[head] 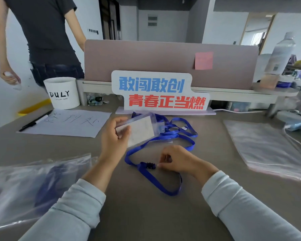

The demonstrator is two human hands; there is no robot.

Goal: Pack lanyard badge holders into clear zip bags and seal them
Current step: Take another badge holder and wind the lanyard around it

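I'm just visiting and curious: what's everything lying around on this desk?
badge holder: one, clear with white card, held in left hand
lanyard: one or more, blue, tangled mid-desk
filled zip bag: one, clear, near left
empty zip bags: stack, clear, right
paper: one, white, handwritten, far left
pen: one, black, on paper's edge
cup: one, white, behind paper
sign: one, white, blue and red lettering
bottle: one, clear, far right
left hand: holds badge holder
right hand: fingers at lanyard's black clasp

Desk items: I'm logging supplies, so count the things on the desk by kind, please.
Badge holders: 1 in the left hand; others behind, count unclear
Filled zip bag: 1
Empty bag stack: 1
White cup: 1
Paper sheet: 1
Marker: 1
Sign: 1
Total: 7
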